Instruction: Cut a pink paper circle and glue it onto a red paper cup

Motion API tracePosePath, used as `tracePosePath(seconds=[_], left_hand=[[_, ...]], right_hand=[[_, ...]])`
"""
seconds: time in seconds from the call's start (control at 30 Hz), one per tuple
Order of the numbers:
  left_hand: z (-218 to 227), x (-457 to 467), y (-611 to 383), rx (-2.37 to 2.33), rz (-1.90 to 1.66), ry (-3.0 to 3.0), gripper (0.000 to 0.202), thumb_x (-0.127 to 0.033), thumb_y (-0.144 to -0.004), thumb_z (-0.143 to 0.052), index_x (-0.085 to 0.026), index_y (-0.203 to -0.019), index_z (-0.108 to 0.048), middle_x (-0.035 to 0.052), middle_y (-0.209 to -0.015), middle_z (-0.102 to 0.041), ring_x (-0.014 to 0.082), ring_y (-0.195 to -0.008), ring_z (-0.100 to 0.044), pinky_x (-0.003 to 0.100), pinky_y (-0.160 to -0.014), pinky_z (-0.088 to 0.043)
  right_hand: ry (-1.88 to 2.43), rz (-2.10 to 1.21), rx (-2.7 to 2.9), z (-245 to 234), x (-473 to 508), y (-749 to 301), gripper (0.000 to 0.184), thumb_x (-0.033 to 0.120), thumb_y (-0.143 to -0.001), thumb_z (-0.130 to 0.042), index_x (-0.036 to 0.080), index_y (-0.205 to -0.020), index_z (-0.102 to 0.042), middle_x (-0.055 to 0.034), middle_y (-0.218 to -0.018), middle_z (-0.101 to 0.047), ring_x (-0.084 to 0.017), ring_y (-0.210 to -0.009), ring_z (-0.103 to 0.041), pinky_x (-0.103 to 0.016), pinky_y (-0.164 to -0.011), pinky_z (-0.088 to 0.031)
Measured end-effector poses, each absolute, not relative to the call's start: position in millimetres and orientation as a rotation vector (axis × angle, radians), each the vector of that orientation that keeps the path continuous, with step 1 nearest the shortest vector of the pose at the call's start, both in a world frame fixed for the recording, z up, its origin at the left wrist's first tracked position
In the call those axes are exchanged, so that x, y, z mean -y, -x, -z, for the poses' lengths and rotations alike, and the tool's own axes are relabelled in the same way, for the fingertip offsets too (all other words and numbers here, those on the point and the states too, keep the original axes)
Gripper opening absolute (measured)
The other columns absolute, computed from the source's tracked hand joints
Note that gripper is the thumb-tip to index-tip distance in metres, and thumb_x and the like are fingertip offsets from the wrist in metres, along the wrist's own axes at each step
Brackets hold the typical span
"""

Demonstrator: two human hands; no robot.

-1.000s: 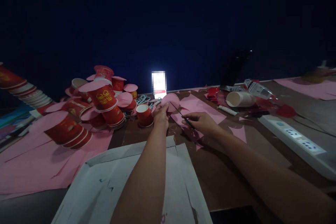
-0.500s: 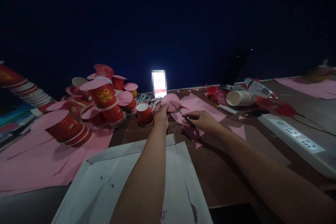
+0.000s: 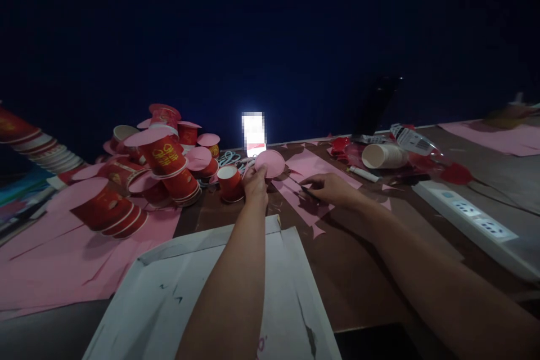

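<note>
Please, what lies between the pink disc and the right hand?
In the head view: pink paper on the table, and a slim dark tool in the right hand.

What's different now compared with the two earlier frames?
The right hand has drawn the slim dark tool rightward, so its tip no longer crosses the pink disc. Nothing was let go: the left hand still pinches the disc, and the red cups stay put.

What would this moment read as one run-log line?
left hand: holds pink disc; right hand: holds dark tool; beside left hand: red cup
</note>
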State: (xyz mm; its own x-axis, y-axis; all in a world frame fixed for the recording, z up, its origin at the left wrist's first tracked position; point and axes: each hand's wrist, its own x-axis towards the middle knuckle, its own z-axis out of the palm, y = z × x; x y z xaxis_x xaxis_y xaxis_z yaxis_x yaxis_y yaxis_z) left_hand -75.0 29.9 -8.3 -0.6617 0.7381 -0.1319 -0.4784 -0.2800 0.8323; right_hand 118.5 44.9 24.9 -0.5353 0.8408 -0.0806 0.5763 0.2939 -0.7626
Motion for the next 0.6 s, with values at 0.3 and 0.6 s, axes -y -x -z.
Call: tracePosePath(seconds=[0.3, 0.6], left_hand=[[6.1, -25.6, 71.1, -1.198, -1.941, -0.432, 0.028, -0.026, -0.052, -0.073, -0.016, -0.075, -0.059, -0.0014, -0.066, -0.059, 0.0096, -0.058, -0.056, 0.022, -0.056, -0.045], [2.5, -24.7, 69.3, -1.289, -2.020, -0.444, 0.029, -0.027, -0.051, -0.071, -0.016, -0.074, -0.058, -0.0033, -0.061, -0.057, 0.0081, -0.052, -0.052, 0.020, -0.050, -0.042]], right_hand=[[1.596, -0.218, 2.069, -19.9, -69.5, -137.3, 0.044, 0.040, -0.076, -0.056, 0.023, -0.116, -0.061, -0.0089, -0.107, -0.065, -0.022, -0.090, -0.061, -0.030, -0.074, -0.045], [1.746, -0.057, 2.086, -5.1, -77.1, -144.8, 0.048, 0.025, -0.079, -0.052, 0.020, -0.127, -0.050, -0.0137, -0.121, -0.054, -0.026, -0.101, -0.056, -0.033, -0.081, -0.044]])
